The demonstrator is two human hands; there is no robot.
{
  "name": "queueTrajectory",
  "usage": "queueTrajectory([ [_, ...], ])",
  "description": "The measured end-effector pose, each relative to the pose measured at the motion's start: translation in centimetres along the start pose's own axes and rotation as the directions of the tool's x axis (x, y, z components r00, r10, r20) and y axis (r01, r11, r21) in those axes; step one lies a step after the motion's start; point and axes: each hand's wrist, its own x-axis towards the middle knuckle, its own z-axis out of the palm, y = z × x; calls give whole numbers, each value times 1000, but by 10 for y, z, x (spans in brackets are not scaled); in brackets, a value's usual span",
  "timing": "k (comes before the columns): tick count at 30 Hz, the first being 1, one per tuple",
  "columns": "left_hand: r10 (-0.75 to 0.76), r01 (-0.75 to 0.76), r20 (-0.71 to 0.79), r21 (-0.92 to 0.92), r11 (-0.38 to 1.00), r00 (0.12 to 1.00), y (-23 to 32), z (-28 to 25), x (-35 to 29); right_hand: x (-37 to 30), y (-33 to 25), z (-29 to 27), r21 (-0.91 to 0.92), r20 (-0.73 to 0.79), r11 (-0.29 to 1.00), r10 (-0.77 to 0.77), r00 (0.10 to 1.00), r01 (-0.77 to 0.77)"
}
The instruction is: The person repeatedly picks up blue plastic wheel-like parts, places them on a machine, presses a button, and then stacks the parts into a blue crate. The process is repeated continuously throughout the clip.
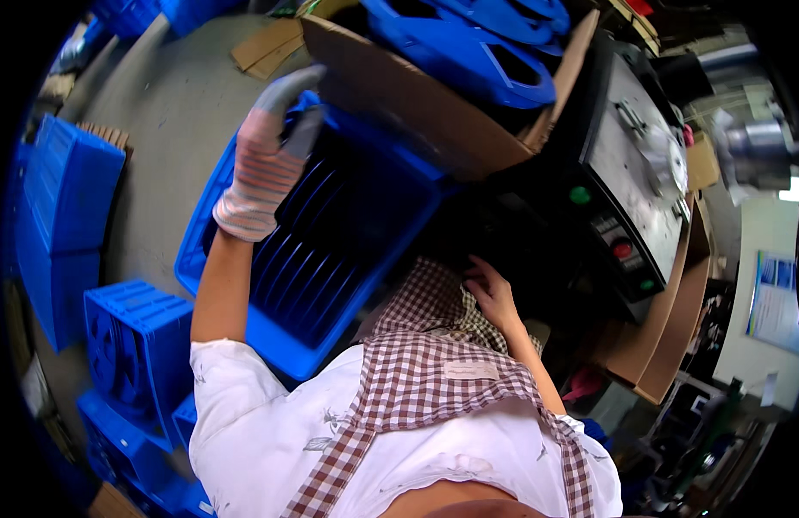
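A blue crate [283,342], within which a row of curved edges [306,250] is seen, is placed left of the lap. Over its far left side the gloved left hand [266,160] is held, thumb and fingers spread. The bare right hand [496,300] is set near the checked apron [425,380]; whether anything is pinched cannot be told. Beyond, blue parts [456,53] are held in 1 cardboard box [399,95].
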Motion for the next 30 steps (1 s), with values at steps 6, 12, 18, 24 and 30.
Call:
queueTrajectory([
  [6, 218, -552, 582, 491, 675, 784, 4, 72, 111, -12, -42, 0, 55, -95, 997, -54, 994, 60],
  [12, -206, -340, 658, 601, 723, 725, -37, 68, 149, 16, -101, -50, 132, -200, 945, -271, 942, 300],
  [18, -25, -401, 598, 568, 719, 801, -12, 43, 97, 175, -209, -127, -270, -246, 643, -766, 594, 717],
  [24, 83, -145, 347, 156, 977, 934, 62, -27, -23, 424, -184, -188, -767, -150, 510, -733, 664, 389],
  [30, -534, 515, 15, 245, 821, 845, 66, -70, -170, 489, -204, -140, -805, -140, 545, -557, 818, 234],
])
